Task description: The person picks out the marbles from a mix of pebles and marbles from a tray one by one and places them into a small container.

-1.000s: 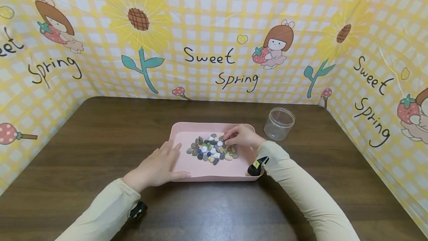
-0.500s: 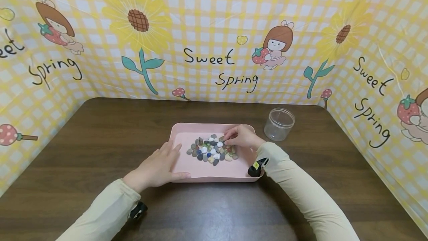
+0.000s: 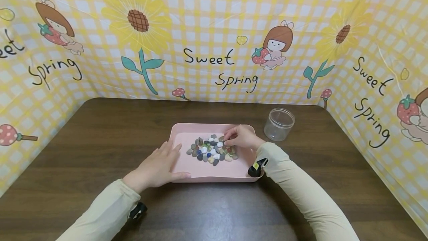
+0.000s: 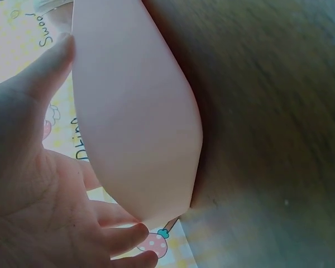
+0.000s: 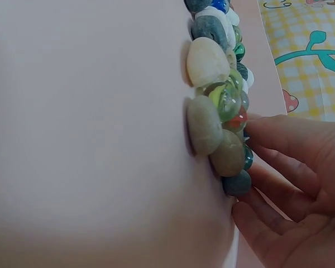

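In the head view my left hand point(image 3: 155, 164) lies against the left end of a pink tray point(image 3: 200, 179), fingers extended and spread. Its thumb touches the near rim, and the left wrist view shows the fingers along the outer wall point(image 4: 137, 111). A mixed heap of pebbles point(image 5: 205, 125) and glass marbles point(image 5: 228, 103) sits mid-tray. At the heap's far right side is my right hand point(image 3: 245, 137), its bent fingers and thumb reaching down to the stones. Stones hide those fingertips in the right wrist view point(image 5: 301, 184), so whether they pinch a piece is unclear.
A clear, round, lidless jar point(image 3: 279, 125) stands on the dark wooden table point(image 3: 110, 137), just beyond the tray's right rear corner. Yellow checked cloth point(image 3: 214, 21) encloses the back and both sides.
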Motion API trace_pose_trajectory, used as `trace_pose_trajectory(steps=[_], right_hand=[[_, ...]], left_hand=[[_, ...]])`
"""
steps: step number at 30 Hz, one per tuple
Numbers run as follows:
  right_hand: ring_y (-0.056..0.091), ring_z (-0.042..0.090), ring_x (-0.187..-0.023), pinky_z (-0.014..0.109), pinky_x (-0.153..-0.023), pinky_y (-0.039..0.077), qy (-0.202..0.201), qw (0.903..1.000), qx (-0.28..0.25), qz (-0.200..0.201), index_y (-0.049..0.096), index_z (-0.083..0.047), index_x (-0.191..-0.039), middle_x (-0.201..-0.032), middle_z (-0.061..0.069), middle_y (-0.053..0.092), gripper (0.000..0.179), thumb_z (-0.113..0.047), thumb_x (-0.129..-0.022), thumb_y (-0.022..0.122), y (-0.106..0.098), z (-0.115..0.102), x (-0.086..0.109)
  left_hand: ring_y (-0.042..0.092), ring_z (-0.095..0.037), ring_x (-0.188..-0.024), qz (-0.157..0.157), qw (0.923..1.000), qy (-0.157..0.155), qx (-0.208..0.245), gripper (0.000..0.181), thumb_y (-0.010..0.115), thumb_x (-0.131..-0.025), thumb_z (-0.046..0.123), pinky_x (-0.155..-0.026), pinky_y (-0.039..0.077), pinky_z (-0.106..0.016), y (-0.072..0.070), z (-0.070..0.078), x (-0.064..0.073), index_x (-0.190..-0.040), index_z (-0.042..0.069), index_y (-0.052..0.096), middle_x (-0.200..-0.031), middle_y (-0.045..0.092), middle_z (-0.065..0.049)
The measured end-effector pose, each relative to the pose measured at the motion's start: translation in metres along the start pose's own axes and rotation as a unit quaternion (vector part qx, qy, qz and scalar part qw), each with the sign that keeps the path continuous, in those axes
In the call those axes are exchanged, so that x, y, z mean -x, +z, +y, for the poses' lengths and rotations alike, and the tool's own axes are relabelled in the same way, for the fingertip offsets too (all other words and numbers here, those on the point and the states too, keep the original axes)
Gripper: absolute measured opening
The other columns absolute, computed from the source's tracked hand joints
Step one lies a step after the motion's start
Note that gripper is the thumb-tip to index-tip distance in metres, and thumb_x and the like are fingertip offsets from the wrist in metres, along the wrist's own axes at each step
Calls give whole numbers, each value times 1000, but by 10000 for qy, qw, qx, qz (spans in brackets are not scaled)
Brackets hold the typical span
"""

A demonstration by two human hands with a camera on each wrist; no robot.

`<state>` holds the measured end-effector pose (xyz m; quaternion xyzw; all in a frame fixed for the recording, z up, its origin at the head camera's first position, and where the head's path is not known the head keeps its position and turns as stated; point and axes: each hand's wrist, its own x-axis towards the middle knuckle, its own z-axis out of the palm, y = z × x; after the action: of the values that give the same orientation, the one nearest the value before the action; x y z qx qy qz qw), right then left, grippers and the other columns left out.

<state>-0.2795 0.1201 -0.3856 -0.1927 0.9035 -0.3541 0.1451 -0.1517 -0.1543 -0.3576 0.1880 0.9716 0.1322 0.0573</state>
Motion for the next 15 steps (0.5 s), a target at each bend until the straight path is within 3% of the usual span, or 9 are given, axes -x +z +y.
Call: trace_pose_trajectory(steps=[11,15], right_hand=[[62,18,-104,32,-92,50,-163,9997,150,117,74,-7,-87,-115,8,68,10,-15,-82,71,-3,-1,-1],[62,15,-100,33,-94,48,108,9998,73,147,74,-13,-88,-110,2,69,10,-20,-82,71,-5,-4,0]], left_hand=[[30,-51,-133,251,9989,47,-385,88,56,-82,61,-105,30,-61,2,-3,1,-139,-3,38,-148,26,-31],[29,-50,-134,205,9991,14,-378,87,56,-83,60,-105,30,-62,2,-3,2,-140,-3,37,-149,25,-30]])
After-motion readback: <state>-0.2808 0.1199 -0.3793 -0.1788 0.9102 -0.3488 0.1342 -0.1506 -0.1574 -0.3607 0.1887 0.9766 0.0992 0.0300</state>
